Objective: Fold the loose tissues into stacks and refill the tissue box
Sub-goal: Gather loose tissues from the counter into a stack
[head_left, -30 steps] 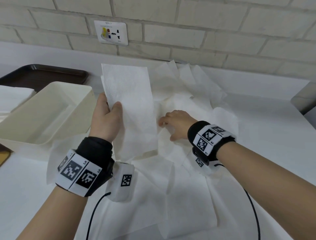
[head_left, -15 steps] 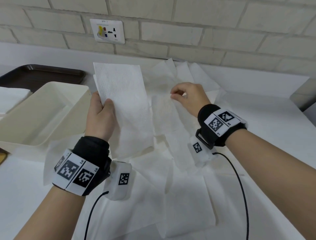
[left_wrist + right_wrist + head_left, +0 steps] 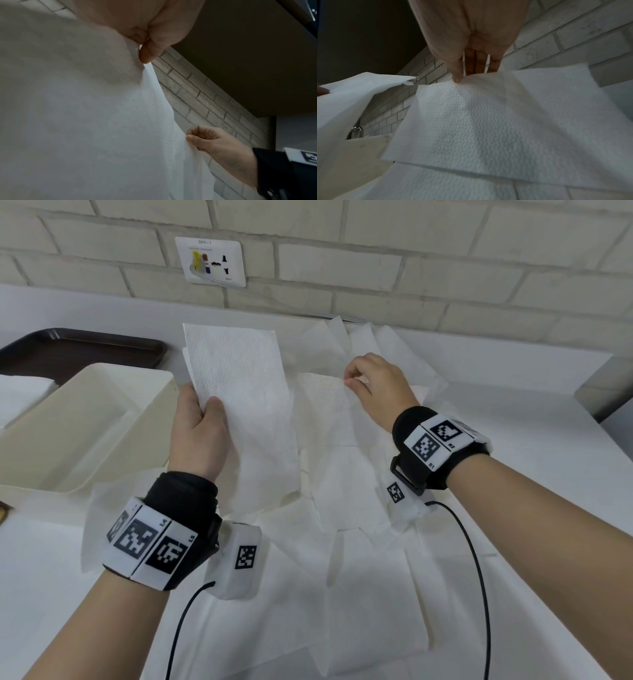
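The left hand [image 3: 198, 436] gripped a folded tissue stack [image 3: 239, 405] upright, thumb in front, fingers behind. The right hand [image 3: 376, 388] pinched the top edge of a single tissue [image 3: 329, 419], lifting it off the loose tissues [image 3: 359, 594] spread over the white surface [image 3: 548, 446]. The open cream tissue box [image 3: 85, 422] sat just left of the stack, a dark tray [image 3: 78, 350] behind it.

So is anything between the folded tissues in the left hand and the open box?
Nothing visible. The left hand holds the folded tissues right beside the tissue box, whose open top is uncovered; only the box's near wall lies between.
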Demonstrator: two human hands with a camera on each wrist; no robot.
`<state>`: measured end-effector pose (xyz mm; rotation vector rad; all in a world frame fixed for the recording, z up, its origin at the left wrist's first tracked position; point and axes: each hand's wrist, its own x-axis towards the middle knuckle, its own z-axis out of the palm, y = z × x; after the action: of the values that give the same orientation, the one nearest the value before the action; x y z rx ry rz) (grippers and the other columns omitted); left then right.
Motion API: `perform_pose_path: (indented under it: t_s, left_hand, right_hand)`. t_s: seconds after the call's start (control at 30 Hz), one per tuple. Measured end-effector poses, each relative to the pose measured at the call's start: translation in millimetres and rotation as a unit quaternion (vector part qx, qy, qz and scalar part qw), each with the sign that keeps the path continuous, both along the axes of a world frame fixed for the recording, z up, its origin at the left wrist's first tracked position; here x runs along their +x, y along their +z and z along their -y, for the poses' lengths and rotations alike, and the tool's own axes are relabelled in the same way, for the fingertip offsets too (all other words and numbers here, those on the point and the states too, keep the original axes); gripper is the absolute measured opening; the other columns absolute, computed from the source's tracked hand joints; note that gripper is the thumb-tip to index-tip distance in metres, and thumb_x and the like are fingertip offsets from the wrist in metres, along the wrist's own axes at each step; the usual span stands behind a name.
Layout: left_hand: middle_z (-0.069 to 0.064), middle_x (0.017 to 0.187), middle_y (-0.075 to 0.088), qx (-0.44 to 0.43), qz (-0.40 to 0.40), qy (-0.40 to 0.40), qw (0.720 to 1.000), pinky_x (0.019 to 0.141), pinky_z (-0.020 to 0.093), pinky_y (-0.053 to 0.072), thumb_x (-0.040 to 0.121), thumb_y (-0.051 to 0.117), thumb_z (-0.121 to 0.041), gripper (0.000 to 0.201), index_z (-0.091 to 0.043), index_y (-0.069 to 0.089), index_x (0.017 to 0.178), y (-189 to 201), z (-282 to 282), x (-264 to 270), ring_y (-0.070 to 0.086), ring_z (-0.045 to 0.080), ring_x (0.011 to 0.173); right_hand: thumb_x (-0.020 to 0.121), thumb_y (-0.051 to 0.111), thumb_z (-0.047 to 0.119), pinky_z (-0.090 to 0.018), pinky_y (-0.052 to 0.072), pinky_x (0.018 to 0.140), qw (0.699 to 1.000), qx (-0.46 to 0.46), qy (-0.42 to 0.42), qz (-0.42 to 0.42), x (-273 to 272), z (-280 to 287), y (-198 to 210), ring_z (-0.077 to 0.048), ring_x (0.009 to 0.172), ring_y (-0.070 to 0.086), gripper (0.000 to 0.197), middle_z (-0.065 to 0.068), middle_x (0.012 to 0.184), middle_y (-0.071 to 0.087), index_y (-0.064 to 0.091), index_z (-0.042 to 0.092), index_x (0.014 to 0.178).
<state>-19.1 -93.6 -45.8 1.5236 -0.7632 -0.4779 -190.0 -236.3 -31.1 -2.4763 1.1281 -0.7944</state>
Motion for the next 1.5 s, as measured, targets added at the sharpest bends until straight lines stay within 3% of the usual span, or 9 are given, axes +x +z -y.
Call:
perform_pose_path:
  t_s: [0.17, 0.3, 0.47, 0.77, 0.93, 1.07, 1.17, 1.33, 1.5]
  left_hand:
    - [0.003, 0.101, 0.055, 0.004, 0.001, 0.008, 1.0, 0.091, 0.044, 0.045, 0.095, 0.035, -0.011, 0.018, -0.02, 0.049, 0.1, 0.1, -0.1, -0.2, 0.053, 0.019, 0.094]
    - [-0.001, 0.097, 0.055, 0.0, -0.005, 0.005, 1.0, 0.088, 0.039, 0.045, 0.096, 0.034, -0.012, 0.018, -0.018, 0.048, 0.104, 0.8, 0.7, -1.1, 0.053, 0.017, 0.092]
    - [-0.012, 0.077, 0.048, -0.022, 0.006, 0.022, 1.0, 0.07, 0.023, 0.038, 0.098, 0.031, -0.015, 0.025, -0.025, 0.048, 0.082, 9.3, 0.1, 1.5, 0.046, 0.002, 0.07]
    - [-0.005, 0.098, 0.055, -0.041, 0.0, 0.012, 0.999, 0.074, 0.021, 0.043, 0.096, 0.032, -0.013, 0.028, -0.01, 0.05, 0.119, 19.3, 1.0, -2.6, 0.052, 0.007, 0.084]
    - [-0.005, 0.089, 0.061, -0.078, -0.023, -0.046, 0.996, 0.066, 0.014, 0.045, 0.096, 0.035, -0.004, 0.034, -0.019, 0.042, 0.125, 22.3, -0.4, -21.4, 0.057, -0.001, 0.072]
    - [-0.002, 0.111, 0.063, -0.093, -0.032, -0.072, 0.993, 0.087, 0.022, 0.049, 0.095, 0.035, -0.002, 0.044, -0.018, 0.035, 0.136, 23.2, -0.4, -31.8, 0.061, 0.003, 0.095]
    - [0.001, 0.145, 0.041, -0.091, -0.012, -0.074, 0.993, 0.114, 0.038, 0.029, 0.088, 0.034, -0.014, 0.058, -0.017, 0.028, 0.145, 20.5, 0.9, -34.4, 0.038, 0.012, 0.133]
    - [-0.012, 0.147, 0.033, -0.062, -0.015, -0.085, 0.994, 0.114, 0.023, 0.023, 0.101, 0.027, -0.013, 0.046, -0.021, 0.025, 0.146, 10.9, 4.0, -41.9, 0.031, 0.001, 0.134]
    - [-0.003, 0.142, 0.044, -0.021, 0.032, -0.136, 0.99, 0.108, 0.039, 0.037, 0.087, 0.042, -0.025, 0.064, -0.023, 0.019, 0.147, 5.9, 3.2, -42.4, 0.046, 0.013, 0.126]
  right_hand:
    - [0.097, 0.037, 0.005, -0.018, 0.029, 0.058, 0.998, 0.021, -0.025, 0.05, 2.3, 1.1, 11.8, -0.016, 0.079, 0.042, 0.017, -0.004, 0.087, 0.047, 0.051, 0.0, 0.105]
    - [0.094, 0.048, 0.012, -0.012, 0.031, 0.064, 0.994, 0.047, -0.023, 0.092, 0.9, 0.9, 23.1, -0.01, 0.082, 0.042, 0.022, 0.016, 0.077, 0.039, 0.053, 0.005, 0.115]
    - [0.089, 0.056, 0.008, -0.012, 0.038, 0.068, 0.974, 0.098, 0.012, 0.203, 0.8, -3.9, 39.4, -0.003, 0.065, 0.046, 0.02, 0.013, 0.066, 0.05, 0.055, 0.025, 0.078]
    - [0.09, 0.04, -0.005, -0.017, 0.039, 0.077, 0.908, 0.189, 0.084, 0.364, 2.3, -28.2, 50.8, 0.003, 0.077, 0.051, 0.037, 0.013, 0.082, 0.059, 0.059, 0.024, 0.077]
    - [0.086, 0.058, 0.007, -0.027, 0.033, 0.104, 0.897, 0.279, 0.119, 0.322, 8.5, -40.9, 37.5, -0.011, 0.121, 0.046, 0.024, 0.014, 0.111, 0.057, 0.059, 0.03, 0.093]
    - [0.087, 0.059, 0.005, -0.024, 0.028, 0.105, 0.906, 0.303, 0.112, 0.274, 8.7, -46.5, 21.6, -0.006, 0.128, 0.036, 0.028, 0.015, 0.119, 0.052, 0.054, 0.031, 0.095]
    - [0.086, 0.057, 0.0, -0.038, 0.024, 0.116, 0.899, 0.32, 0.111, 0.276, 9.0, -48.8, 10.0, -0.007, 0.129, 0.033, 0.032, 0.019, 0.111, 0.048, 0.051, 0.03, 0.095]
    - [0.085, 0.047, -0.008, -0.036, 0.024, 0.115, 0.907, 0.326, 0.137, 0.23, 7.7, -48.8, 5.2, -0.001, 0.123, 0.034, 0.044, 0.018, 0.117, 0.041, 0.045, 0.032, 0.102]
    - [0.081, 0.041, -0.008, -0.041, 0.036, 0.104, 0.911, 0.341, 0.16, 0.168, 10.4, -47.0, 9.8, -0.018, 0.117, 0.041, 0.051, 0.004, 0.132, 0.03, 0.039, 0.039, 0.101]
